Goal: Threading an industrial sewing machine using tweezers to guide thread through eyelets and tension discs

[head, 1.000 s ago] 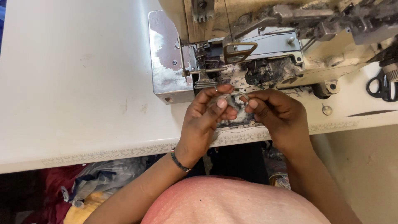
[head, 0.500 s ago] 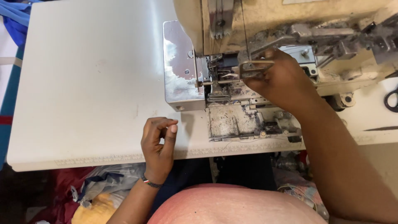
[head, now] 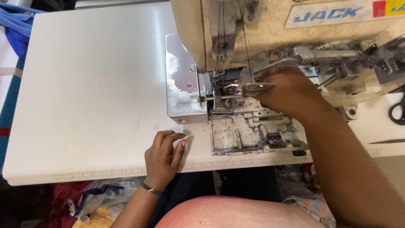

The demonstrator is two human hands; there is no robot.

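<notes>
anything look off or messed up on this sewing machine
Yes: the machine bed below the needle area is open, its mechanism bare and smeared with purple-grey grime and lint. The right hand reaches into it; the left hand rests on the table.

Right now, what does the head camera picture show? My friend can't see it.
A person's right hand reaches into the needle area of a worn cream sewing machine, while the left hand rests loosely curled on the white table. Black scissors peek in at the right edge.
</notes>
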